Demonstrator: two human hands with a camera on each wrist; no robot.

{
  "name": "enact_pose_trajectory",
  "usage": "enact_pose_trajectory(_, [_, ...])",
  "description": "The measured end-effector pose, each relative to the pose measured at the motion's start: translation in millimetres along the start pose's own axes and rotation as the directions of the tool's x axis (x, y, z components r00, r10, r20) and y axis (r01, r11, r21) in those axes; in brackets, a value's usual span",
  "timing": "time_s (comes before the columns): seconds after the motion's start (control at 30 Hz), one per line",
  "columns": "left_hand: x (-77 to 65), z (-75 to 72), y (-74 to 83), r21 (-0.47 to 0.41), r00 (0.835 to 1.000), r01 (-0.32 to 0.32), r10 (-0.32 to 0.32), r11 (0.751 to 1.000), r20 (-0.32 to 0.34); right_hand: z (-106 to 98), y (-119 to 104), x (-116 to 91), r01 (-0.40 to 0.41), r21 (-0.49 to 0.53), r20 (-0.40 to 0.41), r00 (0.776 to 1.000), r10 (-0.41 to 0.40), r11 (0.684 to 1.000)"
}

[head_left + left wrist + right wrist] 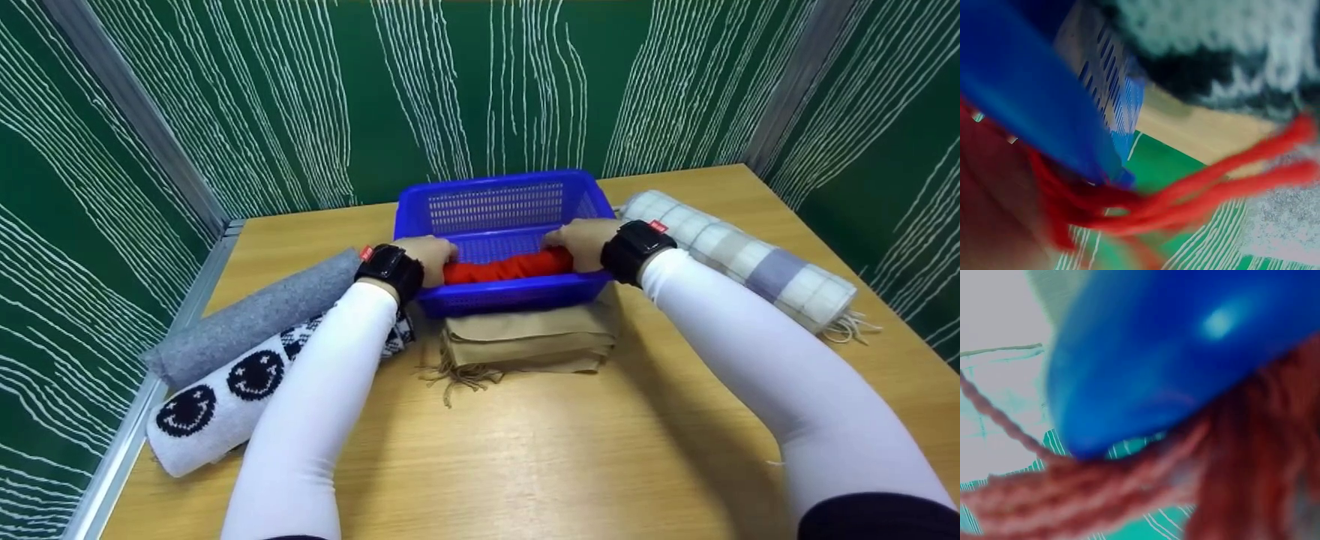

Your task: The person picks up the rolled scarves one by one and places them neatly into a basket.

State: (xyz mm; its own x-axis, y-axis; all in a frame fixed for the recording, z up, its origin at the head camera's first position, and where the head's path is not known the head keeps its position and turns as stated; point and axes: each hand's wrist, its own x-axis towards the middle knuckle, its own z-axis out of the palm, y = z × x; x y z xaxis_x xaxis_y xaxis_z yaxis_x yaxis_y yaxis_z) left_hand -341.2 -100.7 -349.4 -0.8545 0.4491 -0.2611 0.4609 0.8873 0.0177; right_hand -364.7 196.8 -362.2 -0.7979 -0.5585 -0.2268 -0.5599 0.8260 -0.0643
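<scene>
- Nearest, two arms in stretchy white sleeves reach forward over a light wood-grain table.
- At near left, a white knitted roll with black smiling faces lies on the table, partly hidden by the left sleeve; just beyond it lies a plain grey cloth roll. Neither has been packed.
- Midway, a folded tan cloth with a fringe lies close in front of a rectangular blue plastic basket with slotted walls, outside it as well.
- Over the basket, the left hand grips the left end of a bright red fringed cloth roll, and the right hand its right end, fingers curled round it on both sides.
- That red roll lies within the basket, along the front wall; red strands show beside the blue rim in both wrist views. Placing it looks nearly done, though neither hand has let go, and I cannot tell whether it rests on the floor.
- To the right, a white checked roll with grey bands lies on the table, also unpacked: one cloth in, four outside.
- Farthest stands a green wall with wavy white lines.
</scene>
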Motion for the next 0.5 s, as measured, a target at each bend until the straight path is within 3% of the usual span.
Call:
enact_pose_trajectory(0.33, [-9.2,-6.3,2.7,-0.024,1.0,-0.01,0.01,1.0,-0.001,-10,0,-7,0.026,0.017,-0.02,0.999,-0.025,1.0])
enact_pose_trajectory(0.5, [-6.1,-6.0,0.9,-0.011,1.0,0.004,-0.004,1.0,0.011,-26,-3,-17,-0.022,0.064,-0.017,1.0,0.023,0.998])
